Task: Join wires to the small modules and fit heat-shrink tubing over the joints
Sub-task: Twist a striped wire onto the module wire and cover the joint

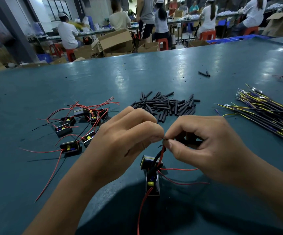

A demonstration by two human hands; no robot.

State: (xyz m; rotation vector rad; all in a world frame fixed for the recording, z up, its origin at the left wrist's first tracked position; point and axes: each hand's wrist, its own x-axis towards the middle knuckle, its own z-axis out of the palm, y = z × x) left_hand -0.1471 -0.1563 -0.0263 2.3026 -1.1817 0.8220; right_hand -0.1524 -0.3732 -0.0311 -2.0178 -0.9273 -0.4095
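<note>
My left hand (127, 139) and my right hand (203, 143) meet fingertip to fingertip above the table, both pinching the ends of thin wires at one spot. From that spot a red wire (162, 150) and a black sleeved wire run down to a small black module (151, 177) with a yellow part inside, hanging just below my hands. A black piece sits under my right hand's curled fingers, partly hidden. A heap of black heat-shrink tubes (167, 104) lies beyond my hands.
Several black modules with red wires (79, 126) lie at the left. A bundle of yellow, purple and black wires with ring terminals (264, 114) lies at the right. Two stray tubes (204, 73) rest farther back. People sit at benches behind the green table (35, 92).
</note>
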